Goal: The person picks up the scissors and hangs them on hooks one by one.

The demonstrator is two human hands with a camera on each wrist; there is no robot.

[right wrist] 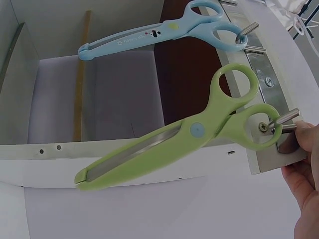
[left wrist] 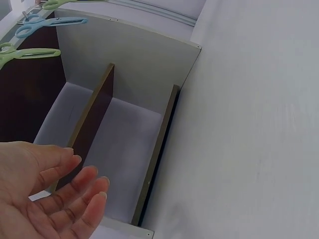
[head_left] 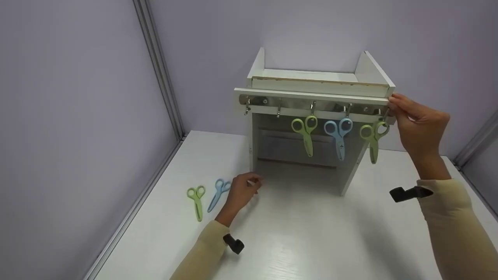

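My right hand is sitting at the right end of the white rack, upper right of the frame, fingertips touching the end hook; whether they are pinching it, I cannot tell. The green scissors are hanging from that hook. My left hand is resting loosely open, holding nothing, at centre left, beside the blue scissors lying on the table
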